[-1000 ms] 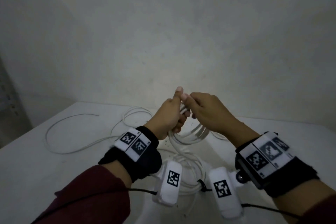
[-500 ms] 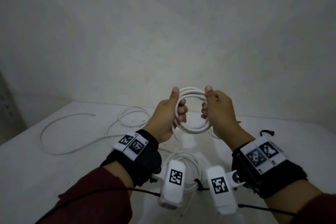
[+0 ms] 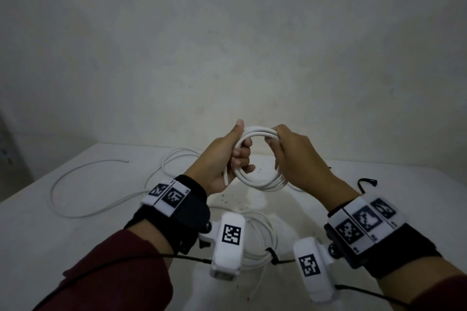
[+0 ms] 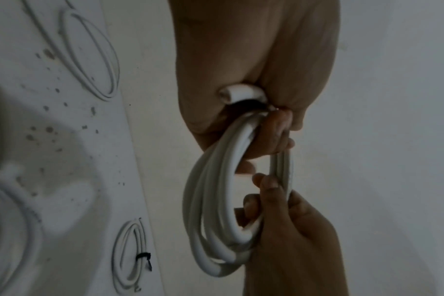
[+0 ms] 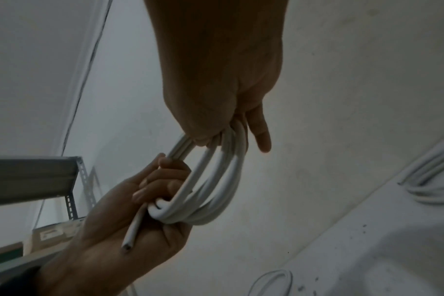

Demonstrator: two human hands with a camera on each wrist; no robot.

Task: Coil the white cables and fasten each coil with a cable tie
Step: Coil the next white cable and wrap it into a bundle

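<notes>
Coil (image 3: pixel 260 179) in both hands' curled fingers (image 3: pixel 241 159).

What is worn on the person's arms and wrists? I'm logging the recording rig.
Dark red sleeves. Black wrist straps carry white plates with square black-and-white markers. White camera pods hang beneath each wrist, trailing thin black cables.
</notes>
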